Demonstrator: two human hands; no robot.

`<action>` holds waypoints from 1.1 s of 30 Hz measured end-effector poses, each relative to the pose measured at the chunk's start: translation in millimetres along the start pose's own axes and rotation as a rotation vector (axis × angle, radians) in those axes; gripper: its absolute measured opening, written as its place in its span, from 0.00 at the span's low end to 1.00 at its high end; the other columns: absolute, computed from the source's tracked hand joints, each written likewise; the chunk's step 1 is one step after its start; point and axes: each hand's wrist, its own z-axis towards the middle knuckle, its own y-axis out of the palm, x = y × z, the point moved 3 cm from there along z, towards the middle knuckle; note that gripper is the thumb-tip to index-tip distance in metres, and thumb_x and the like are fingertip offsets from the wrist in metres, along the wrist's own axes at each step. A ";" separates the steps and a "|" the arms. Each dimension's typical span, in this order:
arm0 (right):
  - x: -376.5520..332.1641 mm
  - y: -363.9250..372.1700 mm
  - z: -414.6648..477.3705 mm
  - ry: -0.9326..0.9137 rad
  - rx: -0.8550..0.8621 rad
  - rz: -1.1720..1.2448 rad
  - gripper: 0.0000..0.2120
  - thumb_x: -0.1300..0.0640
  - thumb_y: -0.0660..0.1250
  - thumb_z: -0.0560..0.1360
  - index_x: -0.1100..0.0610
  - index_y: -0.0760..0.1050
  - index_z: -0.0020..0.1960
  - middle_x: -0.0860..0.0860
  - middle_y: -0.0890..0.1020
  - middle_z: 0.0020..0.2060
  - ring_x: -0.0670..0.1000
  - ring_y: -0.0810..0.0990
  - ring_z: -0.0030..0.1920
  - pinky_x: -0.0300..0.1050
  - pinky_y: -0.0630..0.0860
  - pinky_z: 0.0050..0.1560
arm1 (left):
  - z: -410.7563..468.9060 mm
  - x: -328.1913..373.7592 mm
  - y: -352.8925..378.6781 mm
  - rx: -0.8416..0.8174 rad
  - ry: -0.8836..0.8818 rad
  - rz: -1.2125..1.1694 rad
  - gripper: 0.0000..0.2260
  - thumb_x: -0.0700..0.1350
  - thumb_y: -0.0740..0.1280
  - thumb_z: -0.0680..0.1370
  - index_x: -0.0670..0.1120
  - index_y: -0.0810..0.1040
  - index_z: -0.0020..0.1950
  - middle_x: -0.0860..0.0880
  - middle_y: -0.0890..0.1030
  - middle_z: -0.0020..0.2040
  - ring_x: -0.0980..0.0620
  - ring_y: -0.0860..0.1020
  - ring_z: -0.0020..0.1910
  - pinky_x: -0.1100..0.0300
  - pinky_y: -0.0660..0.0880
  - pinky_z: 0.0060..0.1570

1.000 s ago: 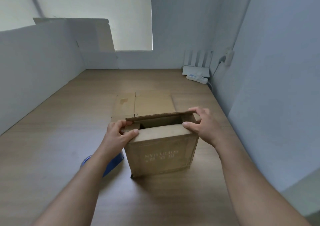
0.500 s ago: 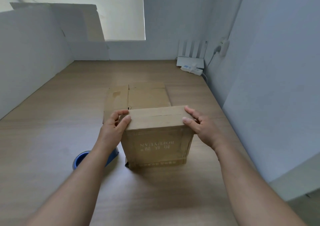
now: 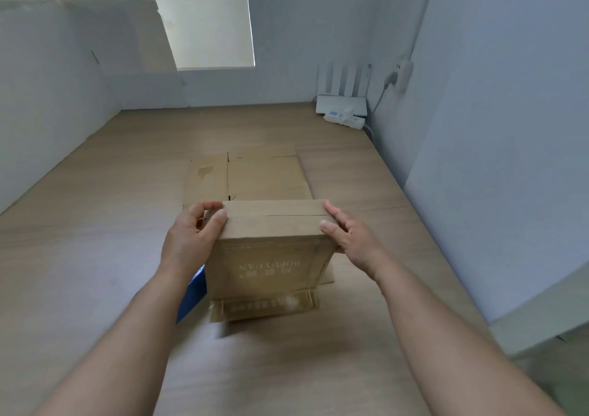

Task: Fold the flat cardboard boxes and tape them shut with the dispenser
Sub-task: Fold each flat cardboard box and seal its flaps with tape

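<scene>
Cardboard box stands mid-desk with its top flaps folded down, their seam running left to right between the hands. Left hand clasps the left top edge, right hand presses half-open against the right. Next comes the blue tape dispenser (mostly hidden), just beside the box's left side, under the left forearm, so the left hand is nearer. A flat cardboard box lies behind, toward the desk's far edge.
</scene>
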 end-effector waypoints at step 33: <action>-33.4 16.4 -11.4 -0.126 0.259 -0.678 0.21 0.52 0.57 0.82 0.52 0.65 0.73 0.48 0.57 0.76 0.53 0.54 0.76 0.47 0.53 0.74 | -18.5 1.8 38.9 -0.077 0.509 0.651 0.24 0.57 0.51 0.79 0.47 0.82 0.58 0.48 0.81 0.58 0.47 0.77 0.60 0.51 0.71 0.63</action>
